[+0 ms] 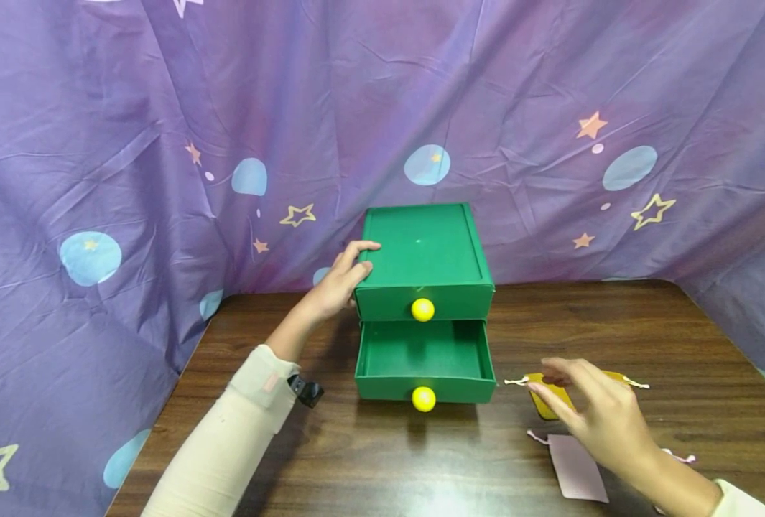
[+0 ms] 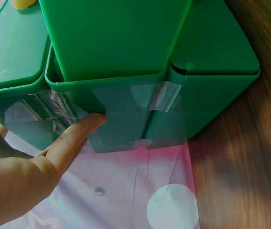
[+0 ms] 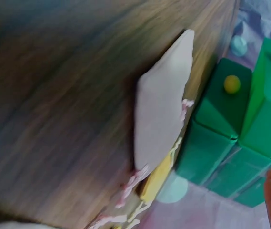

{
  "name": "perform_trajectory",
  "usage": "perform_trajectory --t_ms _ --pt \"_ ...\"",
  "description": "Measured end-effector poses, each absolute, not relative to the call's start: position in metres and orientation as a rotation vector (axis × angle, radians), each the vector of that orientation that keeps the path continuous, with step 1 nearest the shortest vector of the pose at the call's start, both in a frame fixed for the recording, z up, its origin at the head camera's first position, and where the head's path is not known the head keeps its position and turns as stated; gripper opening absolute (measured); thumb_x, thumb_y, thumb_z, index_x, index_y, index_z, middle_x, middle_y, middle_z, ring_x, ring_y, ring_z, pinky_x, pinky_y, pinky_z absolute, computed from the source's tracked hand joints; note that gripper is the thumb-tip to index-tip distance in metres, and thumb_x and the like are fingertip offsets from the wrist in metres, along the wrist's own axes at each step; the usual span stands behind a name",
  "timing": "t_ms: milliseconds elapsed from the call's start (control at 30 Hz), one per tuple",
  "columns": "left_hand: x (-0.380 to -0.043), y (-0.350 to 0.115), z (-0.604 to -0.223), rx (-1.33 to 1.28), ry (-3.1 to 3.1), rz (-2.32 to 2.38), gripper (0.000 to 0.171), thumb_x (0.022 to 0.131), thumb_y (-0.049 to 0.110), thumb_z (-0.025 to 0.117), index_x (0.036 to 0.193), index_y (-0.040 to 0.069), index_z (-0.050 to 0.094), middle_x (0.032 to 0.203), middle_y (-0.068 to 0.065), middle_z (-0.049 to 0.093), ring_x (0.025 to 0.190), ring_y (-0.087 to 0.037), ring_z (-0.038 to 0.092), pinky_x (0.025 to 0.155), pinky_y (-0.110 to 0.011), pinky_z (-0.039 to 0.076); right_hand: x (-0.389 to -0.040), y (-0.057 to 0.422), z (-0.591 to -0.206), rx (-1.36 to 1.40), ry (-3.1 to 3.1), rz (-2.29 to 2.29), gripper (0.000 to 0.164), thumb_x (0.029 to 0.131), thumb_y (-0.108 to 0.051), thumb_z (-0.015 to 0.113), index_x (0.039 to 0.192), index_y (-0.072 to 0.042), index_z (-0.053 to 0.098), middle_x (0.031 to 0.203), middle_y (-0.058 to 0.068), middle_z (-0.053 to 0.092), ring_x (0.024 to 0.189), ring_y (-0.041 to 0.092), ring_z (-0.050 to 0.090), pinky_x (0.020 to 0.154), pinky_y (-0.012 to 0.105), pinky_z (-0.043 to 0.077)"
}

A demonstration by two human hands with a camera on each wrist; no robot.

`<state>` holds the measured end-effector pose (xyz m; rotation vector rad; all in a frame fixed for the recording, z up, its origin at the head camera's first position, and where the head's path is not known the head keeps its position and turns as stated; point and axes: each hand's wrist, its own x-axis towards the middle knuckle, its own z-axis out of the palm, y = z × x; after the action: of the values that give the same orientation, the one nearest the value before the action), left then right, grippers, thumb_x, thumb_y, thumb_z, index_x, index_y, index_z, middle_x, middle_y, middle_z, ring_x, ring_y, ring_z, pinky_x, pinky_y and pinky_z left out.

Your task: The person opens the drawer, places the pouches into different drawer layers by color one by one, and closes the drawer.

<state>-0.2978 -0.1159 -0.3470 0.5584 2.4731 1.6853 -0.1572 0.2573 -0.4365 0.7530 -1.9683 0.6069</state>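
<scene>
A green drawer cabinet point(image 1: 424, 244) with round yellow knobs stands on the table. Its top drawer is closed; the drawer point(image 1: 421, 352) below it is pulled out, with nothing visible inside. My left hand point(image 1: 342, 283) grips the cabinet's left side, fingers over the top edge; in the left wrist view a digit point(image 2: 85, 131) presses the taped side. My right hand point(image 1: 608, 416) hovers with thumb and fingers apart above a yellow drawstring pouch point(image 1: 546, 402) and a pink drawstring pouch point(image 1: 576, 470), partly hiding both. The right wrist view shows the pink pouch point(image 3: 166, 102) more fully.
A brown wooden table point(image 1: 699, 345) carries everything. Behind it hangs a purple curtain point(image 1: 330, 93) with stars and planets. More pale pink cloth point(image 3: 23, 225) peeks in at the right wrist view's bottom edge. A black device point(image 1: 306, 390) is strapped to the left wrist.
</scene>
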Motion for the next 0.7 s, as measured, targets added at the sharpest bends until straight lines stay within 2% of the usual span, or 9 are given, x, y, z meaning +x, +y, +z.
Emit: perform_trajectory --t_ms 233,500,700 --pt "-0.296 -0.115 -0.346 0.557 2.467 1.688 0.046 0.107 0.027 0.042 0.152 0.019 0.04 0.145 -0.026 0.026 0.074 -0.02 0.054 0.054 -0.026 0.05 -0.159 0.269 -0.44 0.699 -2.003 0.581 0.06 0.101 -0.057 0.057 0.1 0.001 0.074 0.082 0.001 0.072 0.069 0.018 0.067 0.078 0.008 0.052" --pt "-0.296 -0.116 -0.347 0.57 2.483 1.666 0.046 0.106 0.027 0.042 0.152 0.018 0.039 0.147 -0.026 0.025 0.071 -0.018 0.049 0.05 -0.024 0.045 -0.161 0.281 -0.45 0.655 -2.039 0.605 0.063 0.098 -0.06 0.058 0.102 0.0 0.074 0.083 0.002 0.073 0.072 0.018 0.068 0.085 0.004 0.049" --pt "-0.296 -0.116 -0.346 0.569 2.469 1.683 0.046 0.106 0.028 0.042 0.151 0.019 0.04 0.146 -0.026 0.025 0.072 -0.019 0.05 0.051 -0.024 0.045 -0.161 0.291 -0.458 0.638 -2.087 0.609 0.065 0.098 -0.062 0.056 0.106 0.0 0.074 0.088 0.004 0.075 0.077 0.016 0.069 0.09 0.002 0.045"
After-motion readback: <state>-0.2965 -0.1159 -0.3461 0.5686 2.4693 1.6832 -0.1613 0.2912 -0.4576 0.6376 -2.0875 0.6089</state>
